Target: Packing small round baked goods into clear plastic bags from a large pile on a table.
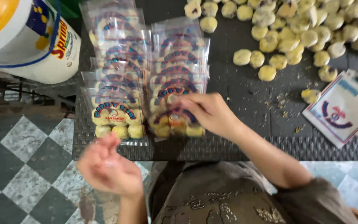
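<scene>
My right hand [210,110] rests on the nearest clear bag of yellow cookies [175,124] in the right-hand row, its fingers pressing the bag's top. My left hand [108,168] hovers blurred below the table edge, palm up, fingers apart and holding nothing. Two overlapping rows of filled printed bags lie on the dark table [249,141]; the left row's front bag [114,118] sits just above my left hand.
A heap of loose yellow cookies [295,33] covers the table's far right. Empty printed bags [345,105] lie at the right edge. A large white and yellow plastic tub [25,37] stands at the upper left. Below is a chequered tile floor [21,166].
</scene>
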